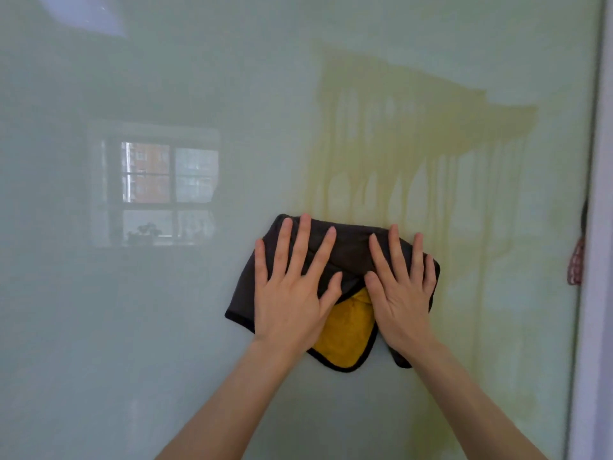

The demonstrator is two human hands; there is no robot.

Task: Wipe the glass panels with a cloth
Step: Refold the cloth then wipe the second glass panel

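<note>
Left hand (292,293), right hand (403,295) flat | cloth (351,250) beneath both, against glass panel (132,327)

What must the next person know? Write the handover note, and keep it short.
The left grip lies flat, fingers straight, pressing the cloth against the glass panel.
The right grip does the same beside it.
The cloth, dark grey with a yellow side, sits at the lower left of the yellowish streaks.
Done: nothing plainly wiped.
Left: the streaks above and to the right of the cloth.
</note>
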